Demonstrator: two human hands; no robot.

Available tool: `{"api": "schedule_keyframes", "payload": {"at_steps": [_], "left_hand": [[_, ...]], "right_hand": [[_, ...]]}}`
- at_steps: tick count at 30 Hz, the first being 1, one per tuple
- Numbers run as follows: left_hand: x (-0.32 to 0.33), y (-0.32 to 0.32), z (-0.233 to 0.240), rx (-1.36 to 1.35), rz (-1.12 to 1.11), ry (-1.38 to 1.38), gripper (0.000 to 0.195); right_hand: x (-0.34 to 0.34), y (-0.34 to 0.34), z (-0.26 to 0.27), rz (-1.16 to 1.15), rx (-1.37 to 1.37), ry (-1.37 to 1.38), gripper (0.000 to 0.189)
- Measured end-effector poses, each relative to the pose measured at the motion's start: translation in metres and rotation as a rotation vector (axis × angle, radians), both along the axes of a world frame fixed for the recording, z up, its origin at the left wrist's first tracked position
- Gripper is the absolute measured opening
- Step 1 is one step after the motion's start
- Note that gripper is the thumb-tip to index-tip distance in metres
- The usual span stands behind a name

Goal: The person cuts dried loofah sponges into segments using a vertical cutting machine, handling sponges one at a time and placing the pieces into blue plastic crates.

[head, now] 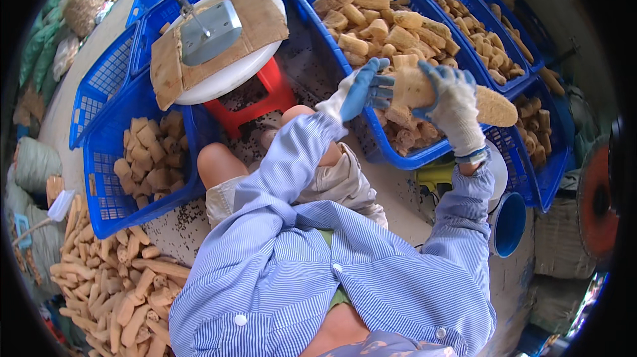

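Note:
A long dried loofah gourd (492,106) is in my right hand (450,98), which wears a white knit glove with blue coated fingers. My left hand (366,89), gloved the same way, is beside the gourd's other end, fingers apart; whether it touches the gourd I cannot tell. Both hands are over a large blue plastic basket (423,159) filled with cut loofah pieces (353,44). To the upper left, a machine's metal plate (211,31) is surrounded by cardboard (259,11) on a round white top (271,48).
At left, a blue basket (114,222) holds short loofah pieces (147,158); whole loofahs (124,302) lie heaped on the floor below it. A red plastic stool (259,108) stands under the white top. More filled baskets line the upper right. A blue-lined bucket (510,225) is at my right.

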State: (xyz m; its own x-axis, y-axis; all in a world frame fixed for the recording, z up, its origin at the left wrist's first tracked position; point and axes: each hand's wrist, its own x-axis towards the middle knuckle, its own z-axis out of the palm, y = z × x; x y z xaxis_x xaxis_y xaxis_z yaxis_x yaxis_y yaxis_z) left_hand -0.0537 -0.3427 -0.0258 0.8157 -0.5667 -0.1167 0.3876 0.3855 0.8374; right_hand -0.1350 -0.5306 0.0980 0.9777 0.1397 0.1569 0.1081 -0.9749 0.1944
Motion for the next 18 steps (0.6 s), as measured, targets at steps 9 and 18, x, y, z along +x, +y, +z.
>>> {"api": "schedule_keyframes", "payload": {"at_steps": [9, 18], "left_hand": [[-0.076, 0.051, -0.023, 0.057, 0.172, -0.252, 0.051], [-0.107, 0.063, -0.039, -0.072, 0.195, -0.281, 0.055]], "right_hand": [[-0.095, 0.005, -0.095, 0.37, 0.424, -0.316, 0.055], [-0.242, -0.051, -0.237, -0.132, 0.206, 1.436, 0.029]]}}
